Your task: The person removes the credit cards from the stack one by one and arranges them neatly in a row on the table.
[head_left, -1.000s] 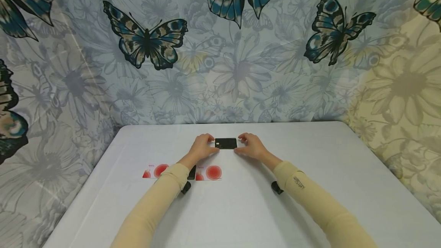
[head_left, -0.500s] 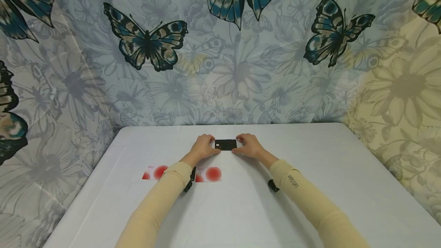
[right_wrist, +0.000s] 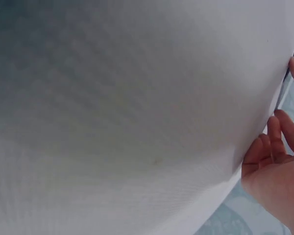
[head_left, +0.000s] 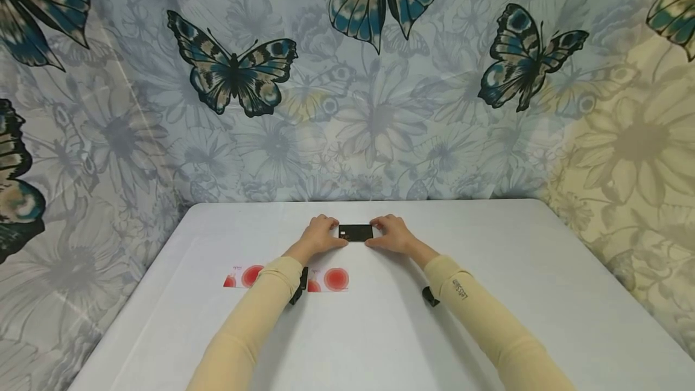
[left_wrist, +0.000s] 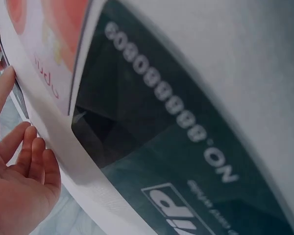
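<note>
1. Since the earlier head frames the right hand [head_left: 392,235] has slid a little leftward, so its fingertips now cover the right end of the flat black rectangular card [head_left: 355,232]; the left hand [head_left: 320,234] has hardly shifted, and the card shows slightly narrower between the two hands.
2. At about 9 o'clock from the card, nearer the person, lie two white paper cards printed with red circles [head_left: 244,276], side by side on the table; the left forearm in its cream sleeve [head_left: 255,312] crosses between them.
3. The left hand has curled fingers round the left short edge of the black card, thumb at the near side, so it pinches that end. In the left wrist view the fingers [left_wrist: 27,156] lie relaxed below a large, close, dark surface with white printed digits [left_wrist: 157,93]; this view does not show the hold itself.
4. The black card lies at 12 o'clock from the person, flat or nearly flat on the white matte table [head_left: 380,330], towards its far edge; whether it is lifted clear I cannot tell.
5. The right hand pinches the card's right short edge with curled fingers. The right wrist view shows only its fingers [right_wrist: 277,142] at the rim of the white surface.
6. Behind the table hangs a pale floral cloth with blue-and-black butterflies [head_left: 233,71].
</note>
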A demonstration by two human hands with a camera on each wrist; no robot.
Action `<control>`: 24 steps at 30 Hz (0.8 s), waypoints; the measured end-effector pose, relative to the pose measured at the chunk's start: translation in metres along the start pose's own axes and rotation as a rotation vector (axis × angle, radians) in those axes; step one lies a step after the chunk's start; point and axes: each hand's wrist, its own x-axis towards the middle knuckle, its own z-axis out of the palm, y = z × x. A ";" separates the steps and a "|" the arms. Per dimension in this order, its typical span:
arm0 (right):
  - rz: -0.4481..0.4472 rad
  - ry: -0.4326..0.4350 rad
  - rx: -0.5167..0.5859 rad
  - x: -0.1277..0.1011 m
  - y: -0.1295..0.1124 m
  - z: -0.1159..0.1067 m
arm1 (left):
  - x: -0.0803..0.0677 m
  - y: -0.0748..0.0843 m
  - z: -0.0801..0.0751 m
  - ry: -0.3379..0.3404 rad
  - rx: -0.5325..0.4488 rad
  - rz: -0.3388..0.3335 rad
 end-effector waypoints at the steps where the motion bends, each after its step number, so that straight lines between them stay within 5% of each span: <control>1: 0.001 0.001 0.002 0.000 0.000 0.000 | -0.001 0.000 0.000 0.001 -0.002 0.001; 12: -0.004 0.017 0.008 0.004 0.004 0.003 | -0.001 0.001 -0.002 0.015 -0.017 0.007; 19: -0.090 0.038 0.037 0.006 0.016 0.004 | 0.000 0.001 -0.001 0.041 -0.013 0.030; 24: -0.042 0.023 0.040 0.002 0.005 0.002 | 0.000 -0.001 0.000 0.033 -0.006 0.026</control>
